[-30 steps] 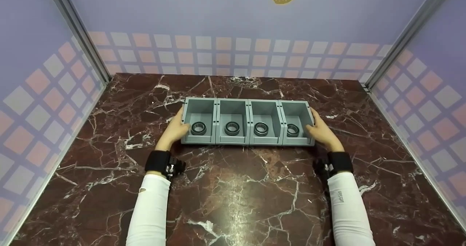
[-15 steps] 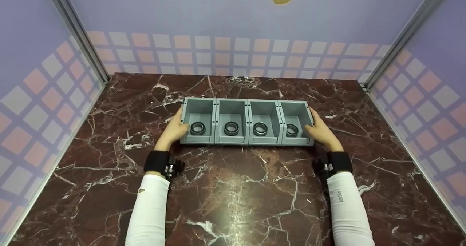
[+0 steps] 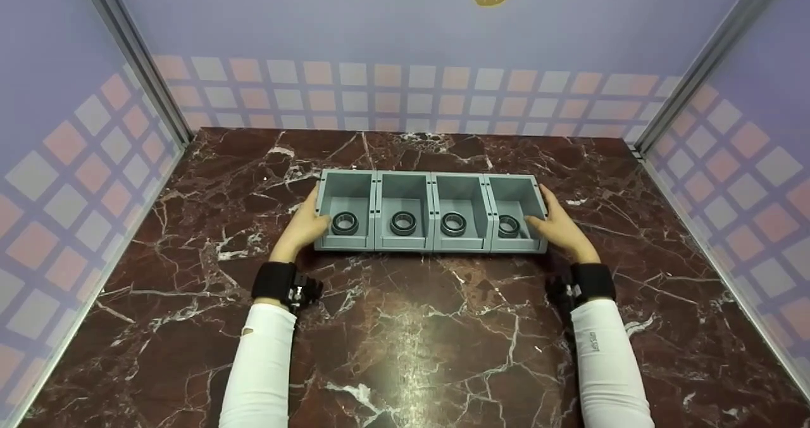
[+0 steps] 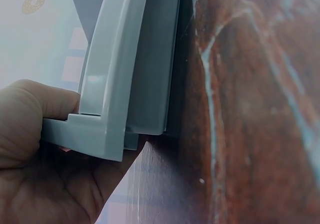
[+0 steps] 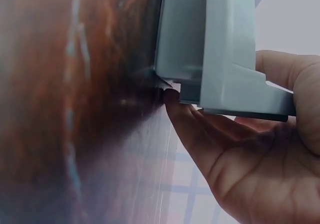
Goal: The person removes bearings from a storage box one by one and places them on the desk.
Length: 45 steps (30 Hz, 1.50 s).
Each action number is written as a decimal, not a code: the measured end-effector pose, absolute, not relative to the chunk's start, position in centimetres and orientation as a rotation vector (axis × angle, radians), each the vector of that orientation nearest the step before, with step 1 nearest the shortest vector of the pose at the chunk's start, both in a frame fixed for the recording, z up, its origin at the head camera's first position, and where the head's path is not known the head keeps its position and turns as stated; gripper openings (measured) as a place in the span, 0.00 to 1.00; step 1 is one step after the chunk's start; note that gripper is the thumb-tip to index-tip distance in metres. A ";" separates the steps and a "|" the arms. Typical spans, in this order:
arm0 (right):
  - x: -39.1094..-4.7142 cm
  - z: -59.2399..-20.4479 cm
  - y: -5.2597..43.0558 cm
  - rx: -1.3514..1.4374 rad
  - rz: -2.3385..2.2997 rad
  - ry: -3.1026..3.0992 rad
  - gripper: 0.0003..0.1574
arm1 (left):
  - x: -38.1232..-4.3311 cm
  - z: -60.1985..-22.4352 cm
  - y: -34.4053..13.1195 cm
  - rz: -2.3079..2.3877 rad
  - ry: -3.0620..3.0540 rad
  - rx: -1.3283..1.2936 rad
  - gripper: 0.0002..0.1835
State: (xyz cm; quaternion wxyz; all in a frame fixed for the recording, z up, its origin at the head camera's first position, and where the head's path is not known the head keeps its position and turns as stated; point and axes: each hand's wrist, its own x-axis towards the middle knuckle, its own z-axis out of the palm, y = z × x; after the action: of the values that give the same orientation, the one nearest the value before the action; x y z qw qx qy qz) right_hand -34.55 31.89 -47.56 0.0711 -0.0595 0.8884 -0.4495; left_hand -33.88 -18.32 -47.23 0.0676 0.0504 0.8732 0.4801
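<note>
A row of several joined grey storage bins stands on the marbled table, open fronts toward me. Each bin holds one dark ball bearing with a metal ring; the leftmost bearing and rightmost bearing lie near the front lips. My left hand grips the left end wall, thumb over the edge inside and fingers outside. At the opposite end, my right hand holds the right wall the same way. In the right wrist view, fingertips reach under the bin's side close to the table.
Dark red marbled tabletop surrounds the row. A back wall with a tile pattern and side walls enclose the table. Black wrist straps with cameras sit inside both forearms.
My right thumb has shifted slightly inward over the right bin's wall. The bins, the bearings and my left hand stay in place.
</note>
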 end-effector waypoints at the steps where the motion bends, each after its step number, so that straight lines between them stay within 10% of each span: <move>1: -34.5 -47.5 31.9 -0.175 -1.341 2.670 0.55 | -33.9 -47.2 -18.3 1.446 2.634 0.158 0.45; 45: -32.7 -43.4 32.4 -0.241 -1.053 2.859 0.66 | -34.1 -47.3 -18.3 1.447 2.669 0.167 0.46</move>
State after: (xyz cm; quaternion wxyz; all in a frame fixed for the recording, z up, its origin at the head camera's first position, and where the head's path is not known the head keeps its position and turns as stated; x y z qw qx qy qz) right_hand -32.74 32.37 -43.39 0.0423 -0.0788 0.9346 -0.3443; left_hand -34.09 -18.33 -47.32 0.0505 0.0547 0.8767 0.4753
